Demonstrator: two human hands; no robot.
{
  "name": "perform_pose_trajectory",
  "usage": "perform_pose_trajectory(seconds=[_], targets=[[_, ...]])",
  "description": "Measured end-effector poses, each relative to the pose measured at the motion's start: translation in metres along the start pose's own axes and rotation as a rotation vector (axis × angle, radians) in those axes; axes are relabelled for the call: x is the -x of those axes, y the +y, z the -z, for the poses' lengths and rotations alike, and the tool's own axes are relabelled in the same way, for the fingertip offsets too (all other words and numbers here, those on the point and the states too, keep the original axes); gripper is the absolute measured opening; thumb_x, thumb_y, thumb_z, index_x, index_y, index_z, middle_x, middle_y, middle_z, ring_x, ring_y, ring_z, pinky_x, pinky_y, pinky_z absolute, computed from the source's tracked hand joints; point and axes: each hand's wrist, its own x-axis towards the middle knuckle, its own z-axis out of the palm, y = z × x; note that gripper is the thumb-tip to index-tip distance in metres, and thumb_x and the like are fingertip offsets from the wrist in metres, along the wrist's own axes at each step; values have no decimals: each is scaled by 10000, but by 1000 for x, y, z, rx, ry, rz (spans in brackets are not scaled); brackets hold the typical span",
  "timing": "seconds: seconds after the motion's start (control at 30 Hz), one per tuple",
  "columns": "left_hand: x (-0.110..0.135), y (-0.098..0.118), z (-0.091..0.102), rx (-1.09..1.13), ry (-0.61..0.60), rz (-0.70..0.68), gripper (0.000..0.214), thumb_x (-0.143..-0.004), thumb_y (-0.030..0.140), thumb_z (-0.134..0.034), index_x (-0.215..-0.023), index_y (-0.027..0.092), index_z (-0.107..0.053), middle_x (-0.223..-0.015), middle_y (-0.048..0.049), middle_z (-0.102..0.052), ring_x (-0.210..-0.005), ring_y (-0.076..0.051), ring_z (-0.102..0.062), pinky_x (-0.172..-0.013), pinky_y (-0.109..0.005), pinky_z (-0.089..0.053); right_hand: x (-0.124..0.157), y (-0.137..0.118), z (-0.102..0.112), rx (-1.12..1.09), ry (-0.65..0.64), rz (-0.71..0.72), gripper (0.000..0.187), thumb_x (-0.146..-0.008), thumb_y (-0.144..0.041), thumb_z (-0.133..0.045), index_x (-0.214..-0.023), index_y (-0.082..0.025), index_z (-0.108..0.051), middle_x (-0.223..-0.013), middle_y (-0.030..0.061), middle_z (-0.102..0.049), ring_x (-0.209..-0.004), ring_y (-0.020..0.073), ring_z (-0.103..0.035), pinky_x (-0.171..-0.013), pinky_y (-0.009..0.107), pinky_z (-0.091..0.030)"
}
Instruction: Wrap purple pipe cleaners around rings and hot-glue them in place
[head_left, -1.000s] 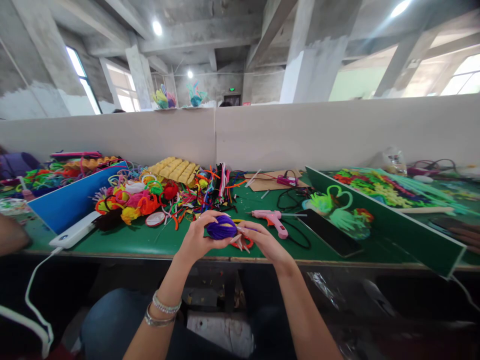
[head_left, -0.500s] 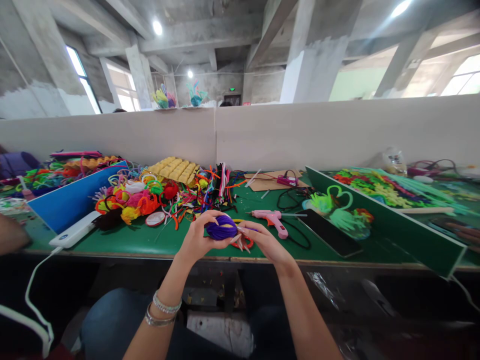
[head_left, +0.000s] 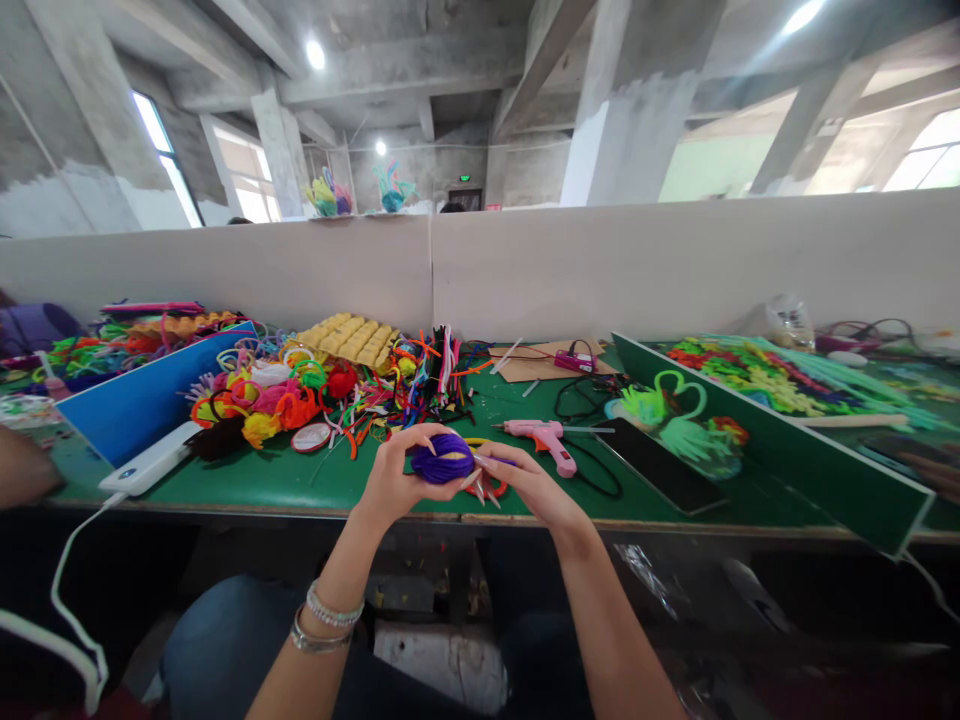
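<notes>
A rounded bundle of purple pipe cleaners (head_left: 441,462) shows a pale yellow patch among its strands, just above the table's front edge. My left hand (head_left: 397,475) is closed around its left side, thumb and fingers above and below. At its right edge, my right hand (head_left: 529,480) pinches a purple strand whose end pokes out over the fingers. An orange-red looped piece (head_left: 491,488) lies behind my right fingertips, partly hidden. Right of the hands, a pink hot glue gun (head_left: 547,440) rests on the table with a glue stick in its back.
Colourful pipe cleaners (head_left: 277,400) are heaped at left beside a yellow egg tray (head_left: 349,340). A black phone (head_left: 660,465) lies at right, near finished green swan-like pieces (head_left: 690,430). Blue (head_left: 161,395) and green (head_left: 772,440) boards stand on either side. Another person's hand (head_left: 22,468) shows far left.
Both hands keep their hold. The purple bundle has turned or shifted very slightly in my left hand; the things on the table stay put.
</notes>
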Motion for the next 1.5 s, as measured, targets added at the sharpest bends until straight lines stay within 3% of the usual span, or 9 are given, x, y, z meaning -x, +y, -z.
perform_pose_trajectory(seconds=[0.27, 0.43, 0.63, 0.8, 1.1, 1.3, 1.5], targets=[[2, -5, -4, 60, 58, -54, 532, -544, 280, -772, -890, 242, -369, -967, -48, -660, -860, -205, -652, -748, -394, -521, 2, -4, -1, 25, 10, 9, 271, -761, -455, -577, -733, -185, -581, -700, 5, -529, -585, 103, -464, -479, 226, -375], [1, -5, -6, 109, 4, -84, 635, -554, 265, -785, -1000, 240, -334, -1003, -58, -624, -880, -191, -643, -774, -391, -518, 3, -6, 0, 19, 57, -8, 273, -743, -477, -593, -716, -206, -573, -694, -3, -535, -613, 118, -474, -522, 243, -393], [-6, 10, 1, -13, -50, 26, 671, -541, 302, -794, -1115, 210, -458, -1020, -78, -638, -973, -234, -614, -840, -388, -503, 2, -8, 1, 92, 50, 59, 268, -766, -462, -582, -774, -195, -595, -766, 2, -538, -682, 118, -488, -621, 246, -418], [-5, 9, 2, -5, -44, -15, 478, -572, 272, -775, -1000, 204, -574, -1006, -63, -675, -926, -210, -636, -836, -349, -505, 0, -8, 1, 133, 26, 81, 310, -777, -471, -565, -718, -167, -554, -701, -15, -487, -607, 88, -439, -544, 214, -380], [-5, 5, -1, 165, -11, -9, 494, -526, 210, -798, -960, 196, -564, -991, -76, -672, -920, -217, -639, -808, -359, -520, 0, -2, 3, 133, -16, 68, 317, -807, -461, -531, -706, -160, -542, -653, -12, -476, -554, 81, -427, -483, 206, -345], [-11, 18, 1, -20, -107, 122, 420, -606, 305, -750, -985, 205, -599, -963, -62, -659, -883, -201, -614, -803, -343, -487, -10, 14, 0, -4, -9, 40, 337, -717, -528, -605, -770, -195, -592, -662, -6, -526, -557, 97, -455, -496, 220, -393], [-12, 19, -4, -49, -28, 152, 748, -570, 316, -770, -1214, 199, -406, -1027, -65, -638, -938, -199, -609, -878, -356, -451, -20, 40, -7, -161, -45, 42, 435, -702, -575, -598, -888, -182, -588, -660, -5, -568, -531, 94, -497, -457, 212, -380]])
